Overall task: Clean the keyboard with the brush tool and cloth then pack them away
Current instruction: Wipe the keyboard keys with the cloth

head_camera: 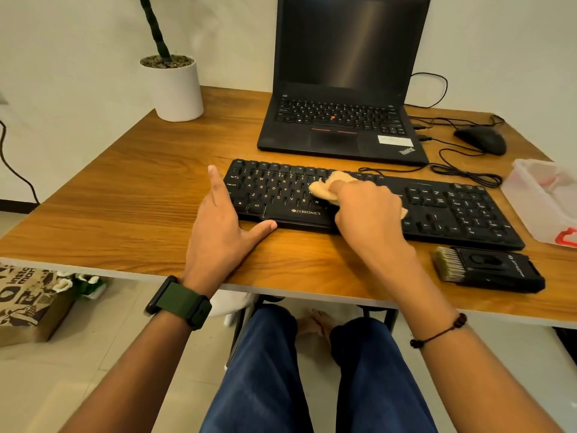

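A black keyboard (452,210) lies across the wooden desk (131,195). My right hand (365,207) presses a tan cloth (324,187) onto the middle keys, fingers closed over it. My left hand (221,214) rests flat against the keyboard's left end, fingers spread, thumb along the front edge, holding nothing. The black brush tool (490,271) lies on the desk in front of the keyboard's right end, bristles pointing left.
An open black laptop (340,120) stands behind the keyboard, a wired mouse (482,139) and cables to its right. A clear plastic box (543,198) sits at the desk's right edge. A white plant pot (175,89) stands at the back left.
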{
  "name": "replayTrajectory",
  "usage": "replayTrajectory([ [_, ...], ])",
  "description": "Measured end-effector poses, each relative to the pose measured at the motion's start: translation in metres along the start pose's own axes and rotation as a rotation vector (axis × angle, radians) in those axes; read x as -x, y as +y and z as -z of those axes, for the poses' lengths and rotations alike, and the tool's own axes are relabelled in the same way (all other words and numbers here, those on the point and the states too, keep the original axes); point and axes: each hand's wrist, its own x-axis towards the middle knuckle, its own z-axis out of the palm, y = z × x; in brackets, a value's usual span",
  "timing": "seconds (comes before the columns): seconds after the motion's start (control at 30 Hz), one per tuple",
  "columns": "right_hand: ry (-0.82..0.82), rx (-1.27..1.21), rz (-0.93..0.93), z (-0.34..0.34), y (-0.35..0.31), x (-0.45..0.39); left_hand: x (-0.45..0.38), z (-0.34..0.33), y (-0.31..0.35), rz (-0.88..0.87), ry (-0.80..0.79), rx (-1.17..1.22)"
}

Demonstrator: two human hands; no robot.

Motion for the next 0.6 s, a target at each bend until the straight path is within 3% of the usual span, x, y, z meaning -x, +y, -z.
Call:
replayTrajectory([
  [0.13, 0.045, -0.094, 0.095, 0.004, 0.001, 0.005, 0.001, 0.001, 0.001, -0.009, -0.003, 0.001],
  [0.27, 0.183, -0.011, -0.066, 0.016, 0.039, -0.013, 0.002, 0.002, 0.001, -0.007, -0.004, 0.002],
  [0.43, 0.009, 0.078, -0.255, 0.008, 0.057, -0.036, 0.002, 0.002, 0.002, 0.002, -0.012, 0.005],
  [0.6, 0.034, 0.121, -0.072, -0.007, 0.024, -0.03, 0.002, 0.002, 0.002, 0.011, -0.012, 0.008],
])
